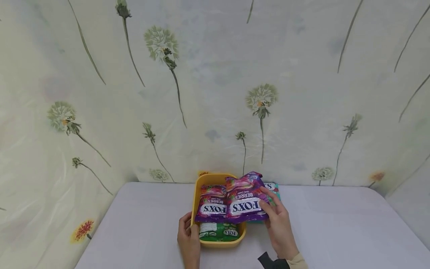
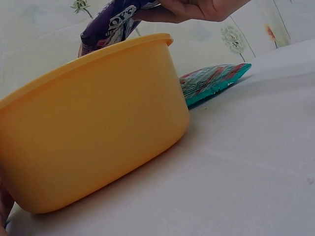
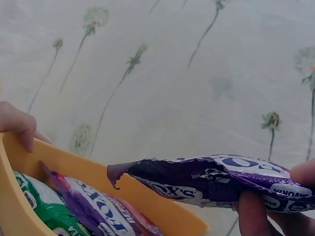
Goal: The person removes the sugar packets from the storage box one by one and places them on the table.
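My right hand [image 1: 279, 222] pinches the right edge of a purple Fox's Berries candy bag [image 1: 244, 190], thumb on one face and fingers on the other. The bag hangs over the right rim of a yellow plastic basin [image 1: 222, 244]. At the basin's left side, my left hand [image 1: 189, 237] grips the wall, its fingertips hooked over the rim in the right wrist view. Inside lie a second purple Berries bag [image 3: 101, 204] and a green Fox's bag [image 1: 218, 236]; the held bag partly covers the second purple one in the head view.
A teal candy bag [image 2: 216, 81] lies on the white-covered table [image 1: 141, 224] just right of the basin, partly hidden behind the held bag in the head view. Behind the table's far edge hangs a pale sheet [image 1: 215, 93] printed with dandelions.
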`<state>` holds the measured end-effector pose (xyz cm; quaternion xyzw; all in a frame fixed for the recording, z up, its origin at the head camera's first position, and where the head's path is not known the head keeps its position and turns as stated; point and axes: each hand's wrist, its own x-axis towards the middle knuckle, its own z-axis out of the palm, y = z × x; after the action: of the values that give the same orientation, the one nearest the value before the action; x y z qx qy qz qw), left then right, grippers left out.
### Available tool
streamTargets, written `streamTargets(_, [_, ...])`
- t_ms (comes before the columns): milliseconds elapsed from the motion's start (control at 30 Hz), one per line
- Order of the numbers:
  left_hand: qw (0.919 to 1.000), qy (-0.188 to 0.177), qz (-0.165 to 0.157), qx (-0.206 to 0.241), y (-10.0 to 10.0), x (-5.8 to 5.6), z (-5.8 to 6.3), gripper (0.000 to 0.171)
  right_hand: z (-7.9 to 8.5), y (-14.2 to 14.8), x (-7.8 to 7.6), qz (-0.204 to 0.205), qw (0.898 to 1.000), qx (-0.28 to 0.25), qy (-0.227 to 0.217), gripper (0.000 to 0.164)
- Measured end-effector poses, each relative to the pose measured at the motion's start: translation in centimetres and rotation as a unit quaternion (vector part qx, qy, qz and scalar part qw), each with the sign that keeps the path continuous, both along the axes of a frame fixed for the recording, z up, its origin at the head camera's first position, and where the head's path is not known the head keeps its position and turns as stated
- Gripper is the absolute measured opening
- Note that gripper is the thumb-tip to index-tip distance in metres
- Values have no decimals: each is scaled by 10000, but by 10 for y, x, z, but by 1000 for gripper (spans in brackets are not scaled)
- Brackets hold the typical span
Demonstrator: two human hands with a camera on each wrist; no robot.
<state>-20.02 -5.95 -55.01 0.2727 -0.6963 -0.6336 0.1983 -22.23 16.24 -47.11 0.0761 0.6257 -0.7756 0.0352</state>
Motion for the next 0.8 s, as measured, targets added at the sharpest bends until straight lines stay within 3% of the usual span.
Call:
streamTargets(167, [10000,22,25,-15,0,-1,-2,39,-1,4,-2,-86,9998,-82,142,49])
streamTargets(800, [10000,19,-3,-14,1,2,1,39,-3,20,-1,-269,9996,-100,35,54])
